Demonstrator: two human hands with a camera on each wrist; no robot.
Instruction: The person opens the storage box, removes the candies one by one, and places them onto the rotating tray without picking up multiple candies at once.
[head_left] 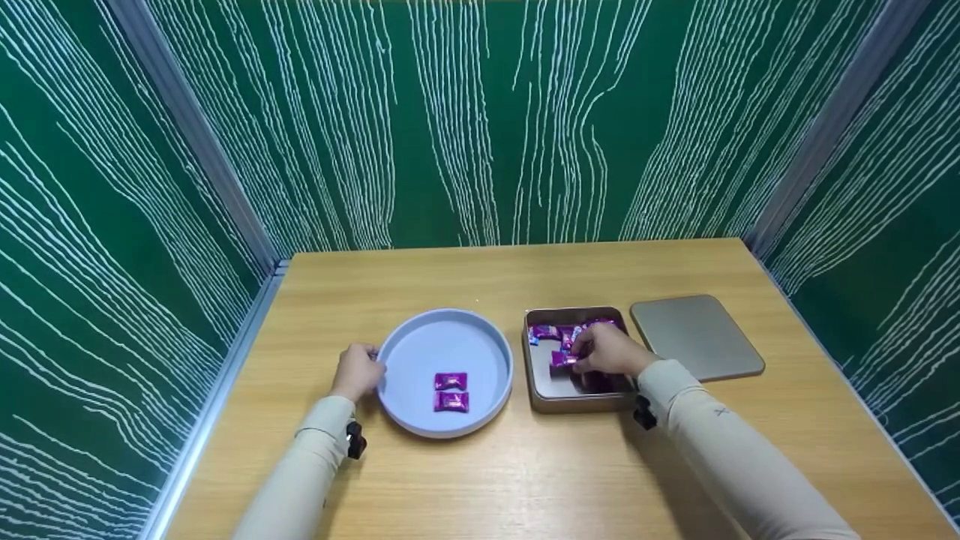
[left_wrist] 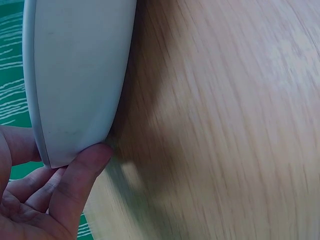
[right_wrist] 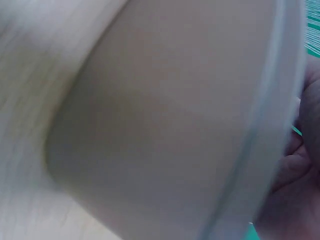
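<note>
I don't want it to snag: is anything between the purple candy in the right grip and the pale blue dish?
Yes: the left wall of the tin, where the candy in the right grip is, then the near raised rim of the dish. No other object shows between them.

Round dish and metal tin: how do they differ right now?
The round dish is pale blue, while the metal tin is squarish with rounded corners. The dish holds two purple packets; the tin holds more. The left hand grips the dish's rim, whereas the right hand pinches a packet in the tin. Both are open-topped.
</note>
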